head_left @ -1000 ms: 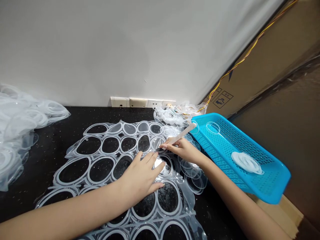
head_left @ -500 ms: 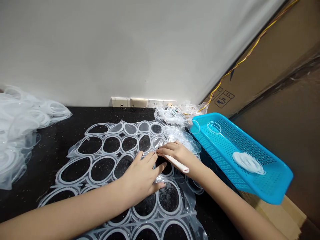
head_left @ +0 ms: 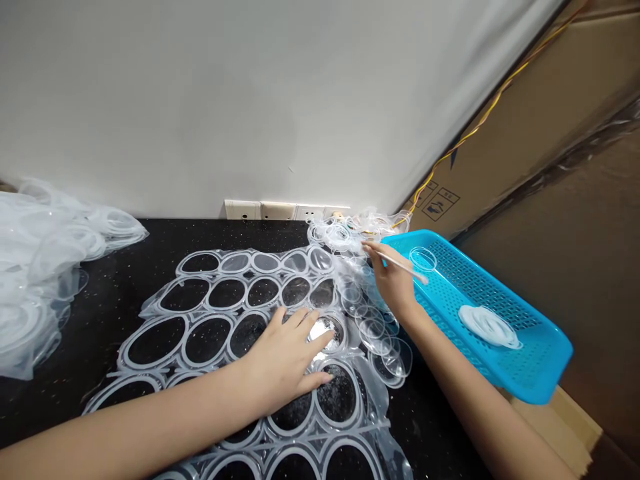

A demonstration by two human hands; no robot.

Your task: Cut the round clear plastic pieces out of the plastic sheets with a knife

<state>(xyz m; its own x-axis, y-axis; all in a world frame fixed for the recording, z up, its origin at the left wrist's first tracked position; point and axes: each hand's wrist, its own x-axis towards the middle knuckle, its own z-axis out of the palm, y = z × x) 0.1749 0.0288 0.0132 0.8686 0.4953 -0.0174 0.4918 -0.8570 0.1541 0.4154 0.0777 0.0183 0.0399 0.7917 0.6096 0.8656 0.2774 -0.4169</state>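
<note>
A translucent sheet of moulded rings [head_left: 210,320] lies spread over the black speckled tabletop. My left hand [head_left: 287,360] rests flat on it, fingers spread, holding nothing. Pinched in my right hand [head_left: 393,280] is a thin white stick-like tool [head_left: 407,268], slanting down to the right; its kind is unclear. That hand hovers above the sheet's far right corner, beside a blue basket. Thin clear discs or rings [head_left: 373,327] lie overlapped along the sheet's right edge. Whether the right fingertips also hold a clear ring piece cannot be made out.
The blue perforated basket [head_left: 530,333] at right holds a bundle of white rings [head_left: 490,327] and a single loose ring [head_left: 423,259]. A heap of ring sheets [head_left: 45,267] lies at left. Loose rings [head_left: 335,233] pile near wall sockets [head_left: 277,211]. Cardboard boxes [head_left: 550,167] stand at right.
My right hand has moved away from my left hand, up and to the right, with the white tool still in it. My left hand stays on the sheet.
</note>
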